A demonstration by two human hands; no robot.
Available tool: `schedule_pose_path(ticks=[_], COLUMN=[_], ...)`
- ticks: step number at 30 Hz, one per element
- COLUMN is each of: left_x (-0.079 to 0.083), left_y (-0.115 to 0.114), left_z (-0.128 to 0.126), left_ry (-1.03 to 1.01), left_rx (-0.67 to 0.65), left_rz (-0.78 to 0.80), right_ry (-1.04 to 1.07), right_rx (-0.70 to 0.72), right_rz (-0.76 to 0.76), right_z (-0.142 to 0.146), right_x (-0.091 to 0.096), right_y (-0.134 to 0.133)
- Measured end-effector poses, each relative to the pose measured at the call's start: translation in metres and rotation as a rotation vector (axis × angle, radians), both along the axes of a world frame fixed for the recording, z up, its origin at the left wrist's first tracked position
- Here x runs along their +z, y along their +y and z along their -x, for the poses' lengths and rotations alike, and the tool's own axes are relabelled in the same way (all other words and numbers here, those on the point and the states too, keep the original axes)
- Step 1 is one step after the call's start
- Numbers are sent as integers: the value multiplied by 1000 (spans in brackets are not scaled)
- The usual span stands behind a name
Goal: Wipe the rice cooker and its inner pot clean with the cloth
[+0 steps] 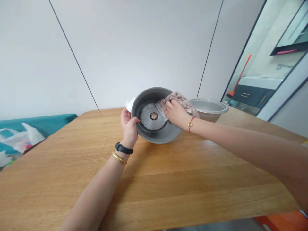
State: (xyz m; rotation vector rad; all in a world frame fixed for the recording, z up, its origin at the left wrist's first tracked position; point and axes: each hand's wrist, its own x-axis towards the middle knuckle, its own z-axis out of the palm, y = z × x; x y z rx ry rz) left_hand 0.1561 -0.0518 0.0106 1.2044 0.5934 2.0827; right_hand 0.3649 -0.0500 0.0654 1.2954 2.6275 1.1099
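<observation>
A rice cooker body (157,136) is tipped toward me above the table, showing its grey inner wall and a round metal heating plate (147,119) with a button in the middle. My left hand (129,125) grips its left side, thumb over the rim near a white part (130,104). Bunched in my right hand (175,113) is a patterned, brownish-pink cloth (184,102), pressed against the inside wall at the right. Some fingertips of the right hand are hidden in the cloth. Behind my right wrist stands a grey metal pot (209,106) with a wide rim, partly covered by my forearm.
The wooden table (168,179) reaches back to a white panelled wall (134,48). On the left, a white plastic bag (26,138) lies on a teal seat (60,120). A doorway at right shows an orange broom (242,72) and a washbasin (262,82).
</observation>
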Motion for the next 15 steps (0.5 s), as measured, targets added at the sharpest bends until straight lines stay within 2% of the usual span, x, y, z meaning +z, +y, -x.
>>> schedule_pose_path(ticks=[3,6,11,15], left_x=[3,5,5,4], left_y=[0,2,3,3], left_z=[-2,-3,-5,-5], left_ry=[11,20,36,36], left_rx=[-20,-23,-29,-20], left_rz=[-16,-15,-20,-23], right_ry=[-49,56,303,770], right_rx=[-208,-287,-202,-117], right_rz=[164,364,568,793], right_z=[18,26,39,58], right_x=[-10,-15,-26,-40], right_y=[-3,-19,-30,-20])
